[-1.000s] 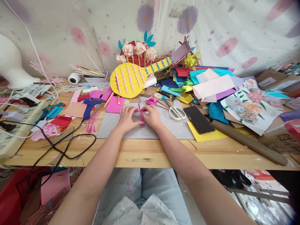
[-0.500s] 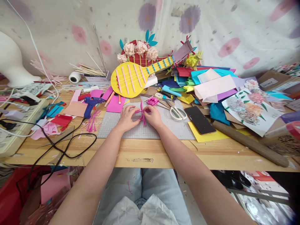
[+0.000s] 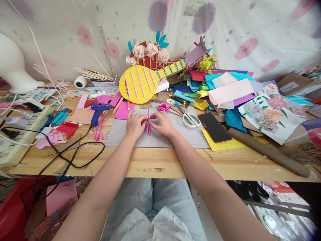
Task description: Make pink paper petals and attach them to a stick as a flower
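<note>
My left hand (image 3: 134, 125) and my right hand (image 3: 163, 123) meet over a grey cutting mat (image 3: 125, 135) on the wooden table. Between their fingertips they pinch a small bundle of magenta paper strips (image 3: 147, 124), which crosses into a bow-like shape. Both hands have curled fingers closed on it. A finished pink paper curl (image 3: 164, 107) lies just beyond my right hand. White-handled scissors (image 3: 189, 118) rest to the right of it.
A blue glue gun (image 3: 98, 110) with a black cord (image 3: 75, 157) lies left of the mat. A black phone (image 3: 214, 126) sits on yellow paper (image 3: 223, 144) at right. A yellow paper guitar (image 3: 142, 82) and heaped coloured sheets (image 3: 220, 88) fill the back. A brown rod (image 3: 268, 152) lies at right.
My hands have stayed on the magenta strips and shifted slightly left and away from me. The strip bundle now stands nearer my left fingers.
</note>
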Demonstrator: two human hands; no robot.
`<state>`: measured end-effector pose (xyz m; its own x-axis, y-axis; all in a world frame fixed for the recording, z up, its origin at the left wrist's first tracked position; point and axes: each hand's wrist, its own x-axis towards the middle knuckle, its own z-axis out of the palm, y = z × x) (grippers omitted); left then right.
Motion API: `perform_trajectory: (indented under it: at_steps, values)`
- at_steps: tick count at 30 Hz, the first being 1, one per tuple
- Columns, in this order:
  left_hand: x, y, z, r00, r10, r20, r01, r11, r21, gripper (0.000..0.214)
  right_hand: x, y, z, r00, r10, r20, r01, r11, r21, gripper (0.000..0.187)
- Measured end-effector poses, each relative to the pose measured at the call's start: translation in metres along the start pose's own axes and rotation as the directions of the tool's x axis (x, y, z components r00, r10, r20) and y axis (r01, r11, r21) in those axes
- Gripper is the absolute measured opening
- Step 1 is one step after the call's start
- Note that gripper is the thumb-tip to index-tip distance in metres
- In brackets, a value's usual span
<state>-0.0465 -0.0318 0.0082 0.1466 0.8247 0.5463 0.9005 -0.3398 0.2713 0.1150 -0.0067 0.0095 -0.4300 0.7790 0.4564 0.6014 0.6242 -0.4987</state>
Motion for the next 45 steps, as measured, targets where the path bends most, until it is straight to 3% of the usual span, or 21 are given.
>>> perform_trajectory:
  at_steps: [17, 26, 33, 45]
  values:
    - [0.0002, -0.0043, 0.0025, 0.996, -0.085, 0.041, 0.087, 0.995, -0.045, 0.009, -0.0008, 0.0061, -0.0052, 0.984, -0.145, 0.102, 0.149, 0.988, -0.039, 0.031]
    - [-0.0003, 0.0014, 0.0065, 0.996, 0.023, 0.084, -0.021, 0.999, -0.025, 0.014, 0.0007, 0.0059, 0.0017, 0.998, -0.038, 0.058, 0.043, 0.994, -0.102, 0.015]
    - [0.0007, 0.0001, 0.0037, 0.992, 0.073, 0.101, -0.058, 0.988, -0.143, 0.017, 0.0023, 0.0074, -0.0042, 0.998, -0.008, 0.064, 0.016, 0.992, -0.123, 0.012]
    - [0.0016, -0.0015, 0.0019, 0.992, 0.036, 0.118, -0.019, 0.989, -0.144, 0.014, 0.0016, 0.0076, -0.0034, 0.997, -0.008, 0.083, 0.018, 0.993, -0.120, 0.013]
